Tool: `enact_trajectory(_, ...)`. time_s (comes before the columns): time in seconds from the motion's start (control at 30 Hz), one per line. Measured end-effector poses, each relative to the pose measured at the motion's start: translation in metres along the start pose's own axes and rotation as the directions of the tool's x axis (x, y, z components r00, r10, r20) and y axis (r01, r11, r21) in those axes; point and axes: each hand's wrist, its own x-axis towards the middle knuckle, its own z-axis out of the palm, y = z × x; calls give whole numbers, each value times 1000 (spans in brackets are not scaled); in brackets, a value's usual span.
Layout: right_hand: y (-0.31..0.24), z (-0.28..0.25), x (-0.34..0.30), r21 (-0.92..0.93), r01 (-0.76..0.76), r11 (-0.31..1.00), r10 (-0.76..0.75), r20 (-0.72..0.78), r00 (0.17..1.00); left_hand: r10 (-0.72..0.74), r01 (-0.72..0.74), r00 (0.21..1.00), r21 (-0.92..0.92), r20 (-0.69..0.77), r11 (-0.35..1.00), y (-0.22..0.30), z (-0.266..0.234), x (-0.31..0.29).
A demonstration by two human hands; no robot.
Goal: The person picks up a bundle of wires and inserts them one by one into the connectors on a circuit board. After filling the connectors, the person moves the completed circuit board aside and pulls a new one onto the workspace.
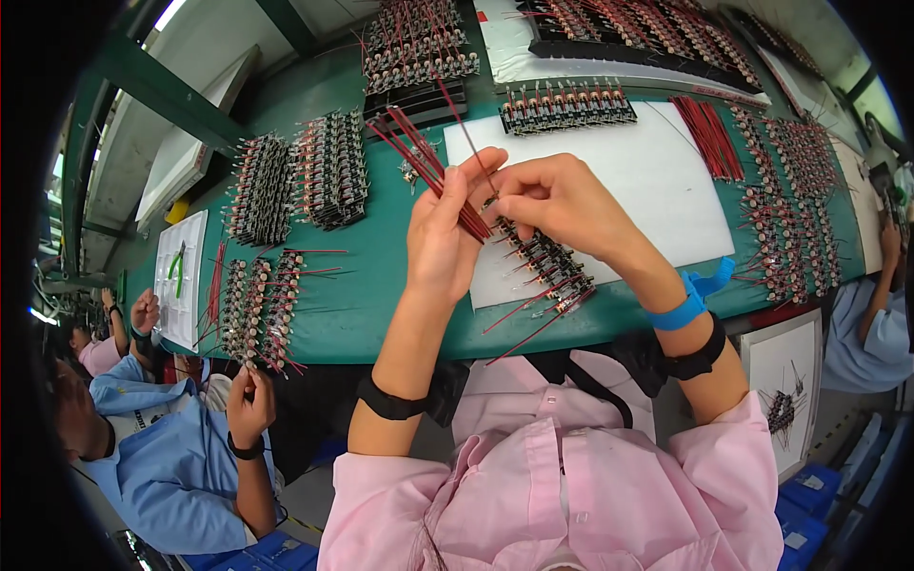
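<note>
My left hand is closed round a bundle of thin red wires, which fans out above the thumb and pokes out below the palm. Thumb and fingers of my right hand pinch together near the left hand's fingertips. A single dark red wire runs up from that pinch. Directly beneath the right hand lies a strip of small circuit boards with round parts and metal leads. Its far end is hidden by the fingers. Two red wires stick out from its near end.
A white foam sheet lies on the green table, bearing another board strip and loose red wires. Stacked boards stand at left, more boards at right. A co-worker's hand touches boards at the left edge.
</note>
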Motion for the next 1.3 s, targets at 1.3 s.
enact_trajectory(1.3, 6, 18, -17, -70, -3, 998, 0, -51, 999, 178, -156, 984, 537, 12, 829, -11, -25, -38)
